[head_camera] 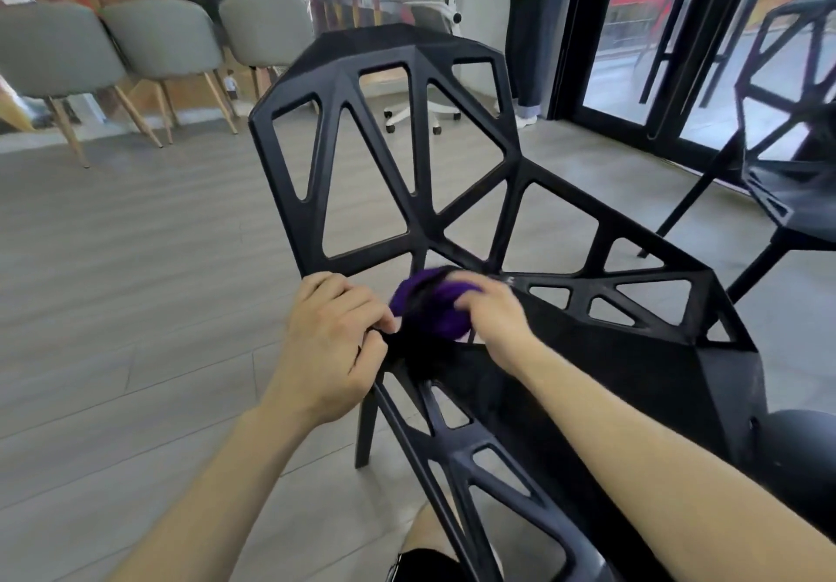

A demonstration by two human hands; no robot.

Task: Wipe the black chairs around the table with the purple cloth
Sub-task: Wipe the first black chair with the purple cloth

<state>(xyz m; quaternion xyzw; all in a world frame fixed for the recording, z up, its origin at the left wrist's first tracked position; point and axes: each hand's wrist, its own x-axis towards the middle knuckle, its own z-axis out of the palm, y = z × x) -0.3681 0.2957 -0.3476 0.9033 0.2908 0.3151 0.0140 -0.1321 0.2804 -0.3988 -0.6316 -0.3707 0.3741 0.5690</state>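
Note:
A black chair (420, 224) with a geometric cut-out frame fills the middle of the view, its backrest rising away from me and its seat running toward the lower right. My left hand (330, 342) grips the chair's edge where the seat meets the backrest. My right hand (491, 314) holds the bunched purple cloth (429, 305) pressed against the chair at the base of the backrest. The cloth is blurred and partly covered by my fingers. A second black chair (787, 152) of the same kind stands at the right edge.
Three grey padded chairs (158, 38) on wooden legs line the back left. A white office chair (434, 7) and a standing person (534, 38) are behind the black chair. Glass doors with black frames (583, 34) lie to the right. Grey wood floor spreads left.

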